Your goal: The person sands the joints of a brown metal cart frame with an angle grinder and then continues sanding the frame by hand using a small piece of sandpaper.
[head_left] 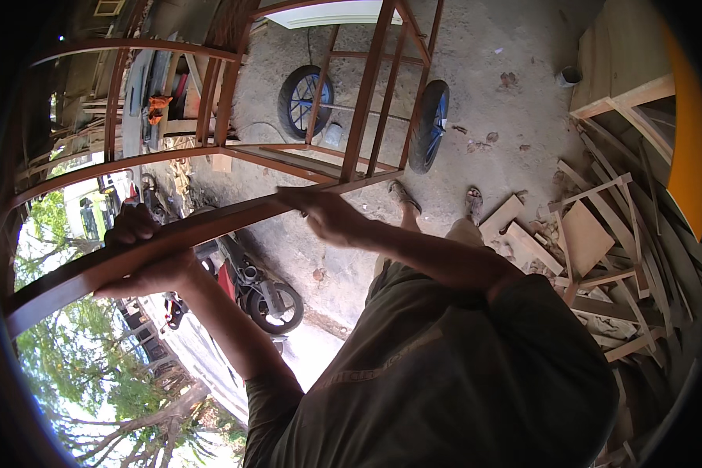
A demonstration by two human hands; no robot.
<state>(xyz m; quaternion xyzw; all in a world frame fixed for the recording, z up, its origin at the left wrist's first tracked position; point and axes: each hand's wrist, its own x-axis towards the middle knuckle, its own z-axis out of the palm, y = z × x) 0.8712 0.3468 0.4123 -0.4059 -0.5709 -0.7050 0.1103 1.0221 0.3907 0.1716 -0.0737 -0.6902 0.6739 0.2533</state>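
Observation:
A long reddish-brown rail [218, 219] slants across the view and meets the corner of a wheeled cart frame [364, 93] of the same colour. Near the rail's left end my left hand [160, 273] is wrapped around it, with the palm below and the fingertips over its far edge. Farther right, my right hand [331, 218] lies closed against the rail, its fingers bunched and pressed on the surface. Whether a small thing is under those fingers is hidden. Two black-tyred wheels with blue rims, a left wheel [304, 102] and a right wheel [429, 126], carry the frame.
A parked motorcycle [261, 290] stands below the rail. Wooden offcuts and small frames [593, 234] are heaped on the right, below a plywood box [620, 66]. Stacked timber and an orange cloth [158, 108] lie at the upper left. My feet [474, 201] are on the concrete floor.

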